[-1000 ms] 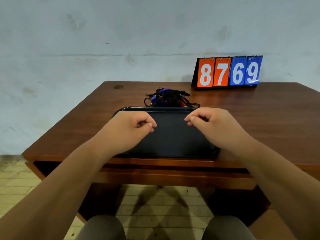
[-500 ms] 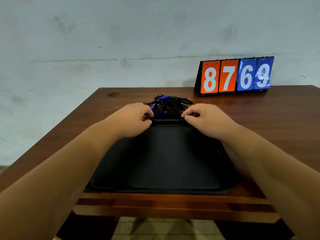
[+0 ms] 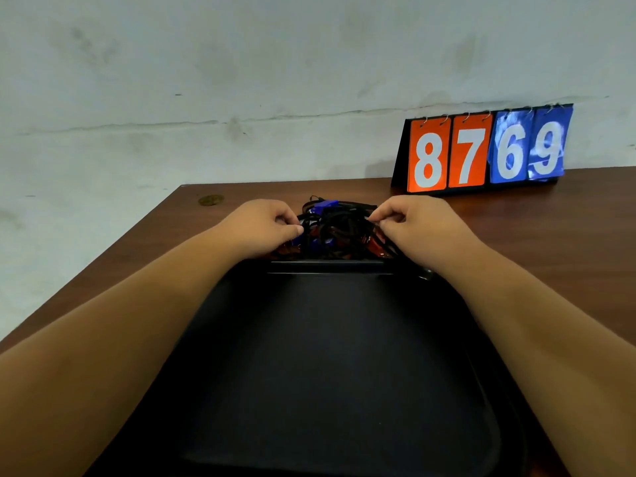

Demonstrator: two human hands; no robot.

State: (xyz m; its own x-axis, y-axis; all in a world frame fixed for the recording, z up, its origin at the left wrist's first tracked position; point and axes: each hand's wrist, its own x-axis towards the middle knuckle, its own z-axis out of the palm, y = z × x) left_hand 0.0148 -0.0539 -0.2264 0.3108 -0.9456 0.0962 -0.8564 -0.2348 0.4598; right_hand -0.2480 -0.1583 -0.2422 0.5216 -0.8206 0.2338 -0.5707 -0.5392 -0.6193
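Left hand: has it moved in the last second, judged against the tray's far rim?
Yes. The left hand went forward: from over the black tray, short of its far rim, to beyond that rim, on the tangle of straps.

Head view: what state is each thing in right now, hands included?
tray: flat on the table.
tangle: heaped just beyond the tray's far rim.
left hand: fingers curled, pinching the tangle's left edge.
right hand: fingers curled, pinching a black strap of the tangle.
scoreboard: upright, showing 8769.
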